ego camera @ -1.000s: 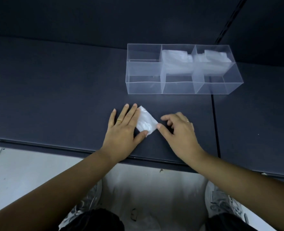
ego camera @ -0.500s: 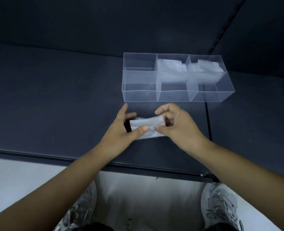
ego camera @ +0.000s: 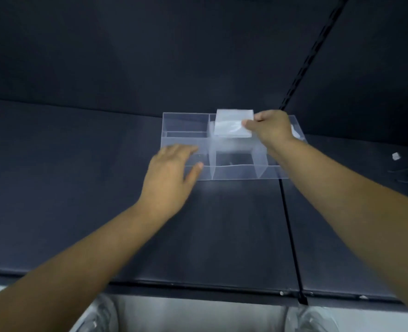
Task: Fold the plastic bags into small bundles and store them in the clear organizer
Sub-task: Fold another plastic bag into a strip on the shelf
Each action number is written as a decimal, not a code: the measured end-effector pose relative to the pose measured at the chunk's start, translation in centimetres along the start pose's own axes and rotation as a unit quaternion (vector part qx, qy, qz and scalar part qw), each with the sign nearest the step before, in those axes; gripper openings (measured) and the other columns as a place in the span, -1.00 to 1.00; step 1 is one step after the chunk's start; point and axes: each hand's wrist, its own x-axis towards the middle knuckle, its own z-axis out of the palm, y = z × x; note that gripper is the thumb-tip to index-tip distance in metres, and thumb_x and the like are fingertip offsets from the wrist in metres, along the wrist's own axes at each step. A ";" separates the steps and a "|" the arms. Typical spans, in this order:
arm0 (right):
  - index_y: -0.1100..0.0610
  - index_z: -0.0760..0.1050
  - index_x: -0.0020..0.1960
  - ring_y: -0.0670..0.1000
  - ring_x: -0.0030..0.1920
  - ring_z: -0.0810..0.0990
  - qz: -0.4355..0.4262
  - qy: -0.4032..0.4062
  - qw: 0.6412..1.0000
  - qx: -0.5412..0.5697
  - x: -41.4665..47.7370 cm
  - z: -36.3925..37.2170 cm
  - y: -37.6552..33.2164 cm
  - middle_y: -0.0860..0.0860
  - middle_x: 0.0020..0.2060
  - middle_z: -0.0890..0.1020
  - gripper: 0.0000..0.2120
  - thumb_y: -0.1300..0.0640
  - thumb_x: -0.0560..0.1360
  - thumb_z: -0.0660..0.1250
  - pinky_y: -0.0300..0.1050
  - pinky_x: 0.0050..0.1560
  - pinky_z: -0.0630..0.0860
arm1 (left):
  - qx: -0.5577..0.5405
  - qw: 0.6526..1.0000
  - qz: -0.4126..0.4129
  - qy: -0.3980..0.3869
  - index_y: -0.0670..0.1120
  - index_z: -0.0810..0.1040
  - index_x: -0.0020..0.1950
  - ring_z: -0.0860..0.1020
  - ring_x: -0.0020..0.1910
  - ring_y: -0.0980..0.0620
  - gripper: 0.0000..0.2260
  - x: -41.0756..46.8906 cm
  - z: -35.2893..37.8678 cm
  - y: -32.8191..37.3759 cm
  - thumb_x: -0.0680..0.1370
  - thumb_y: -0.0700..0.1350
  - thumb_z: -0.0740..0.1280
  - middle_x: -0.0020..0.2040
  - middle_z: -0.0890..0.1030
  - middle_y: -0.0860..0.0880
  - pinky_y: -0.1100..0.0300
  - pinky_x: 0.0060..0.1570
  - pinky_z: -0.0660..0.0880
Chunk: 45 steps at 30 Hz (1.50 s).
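A clear organizer (ego camera: 186, 121) with three compartments stands on the dark table, near the middle of the head view. My right hand (ego camera: 269, 129) pinches a folded white plastic bag bundle (ego camera: 233, 123) by its right edge and holds it above the middle compartment. My left hand (ego camera: 172, 168) lies against the organizer's front left wall with fingers relaxed. The left compartment holds nothing. A bit of white plastic (ego camera: 295, 133) shows in the right compartment, mostly hidden behind my right hand.
The dark table (ego camera: 78, 188) has a seam (ego camera: 288, 224) running front to back just right of the organizer. A small white scrap (ego camera: 395, 156) lies at the far right. A dark wall rises behind. The table's front edge (ego camera: 198, 287) is close to my body.
My right hand lifted the folded bundle from the table front to above the organizer's middle compartment. My left hand let go of it and moved to the organizer's front left wall.
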 end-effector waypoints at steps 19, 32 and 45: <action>0.08 0.44 -0.07 -0.07 -0.15 0.41 -0.374 -0.165 0.883 -0.232 -18.2 0.2 2.0 -0.08 -0.12 0.41 -0.82 -0.02 0.48 0.33 -0.14 -0.13 0.32 | 0.252 0.920 0.135 -0.270 -0.10 0.19 0.52 0.03 0.53 -0.07 -0.26 -12.3 -6.3 -3.2 0.49 0.31 -0.16 0.54 0.17 -0.06 0.00 0.48 -0.09; 0.01 -0.02 0.57 -0.01 0.52 0.09 0.031 -0.435 0.879 -0.192 -46.1 7.7 20.9 -0.05 0.54 0.07 -0.05 -0.14 0.38 0.47 0.02 0.47 0.15 | 0.219 0.908 -0.088 -0.345 0.04 -0.20 0.56 -0.27 0.53 -0.03 -0.33 -17.9 -3.1 -5.5 0.57 0.32 -0.08 0.56 -0.26 0.01 -0.01 0.47 -0.24; 0.16 0.54 -0.15 -0.06 -0.21 0.49 0.001 -0.373 0.927 -0.038 -34.7 0.5 8.2 0.04 -0.22 0.55 -0.87 0.19 0.56 0.30 -0.26 -0.16 0.39 | -0.085 0.904 -0.241 -0.342 0.11 0.24 0.51 -0.01 0.54 0.05 -0.36 -18.3 -5.4 -0.2 0.53 0.40 -0.08 0.56 0.11 0.06 -0.04 0.50 -0.10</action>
